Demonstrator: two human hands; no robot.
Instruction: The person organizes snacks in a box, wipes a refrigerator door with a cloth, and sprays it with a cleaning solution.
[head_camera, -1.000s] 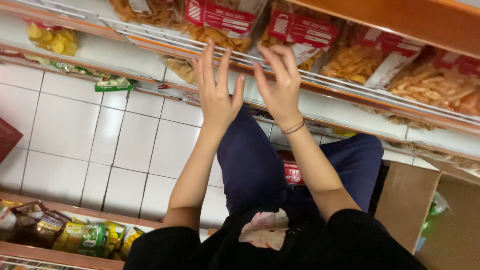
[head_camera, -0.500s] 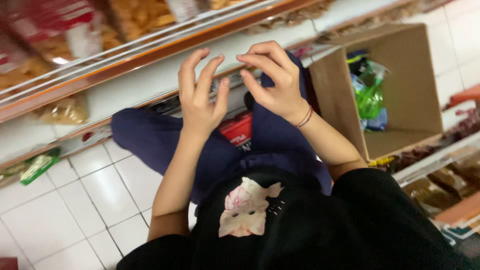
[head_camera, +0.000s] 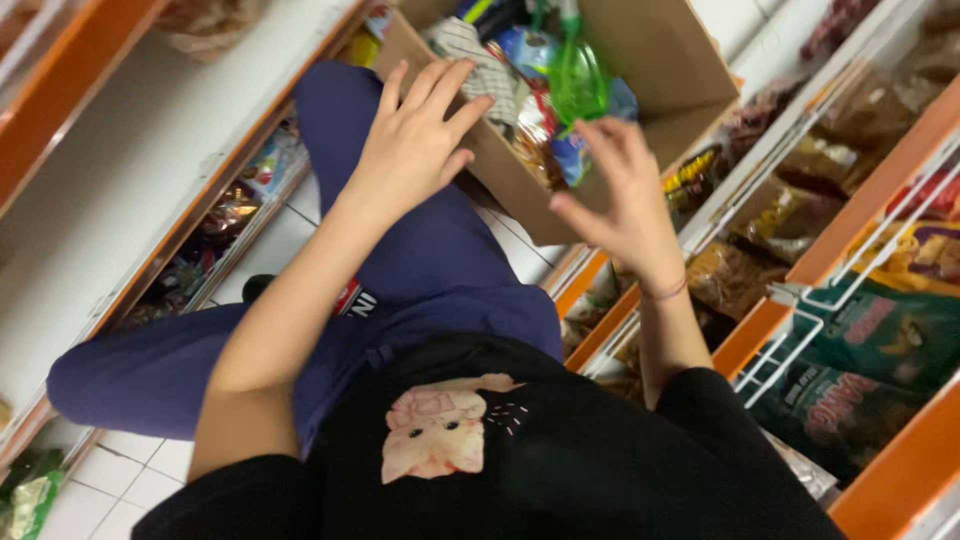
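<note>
Reaching over a cardboard box (head_camera: 640, 120) of snack packets (head_camera: 560, 90), left hand (head_camera: 415, 150) and right hand (head_camera: 620, 195) apart, fingers spread, holding nothing

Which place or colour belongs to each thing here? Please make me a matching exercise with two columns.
Things:
1. left hand
2. right hand
3. brown cardboard box
4. translucent green spray bottle

Descriptions:
a. stands inside the box
b. rests on the box's near edge
c. holds mixed packets
d. raised with fingers spread, holding nothing

Pairs: 1-b, 2-d, 3-c, 4-a
</note>
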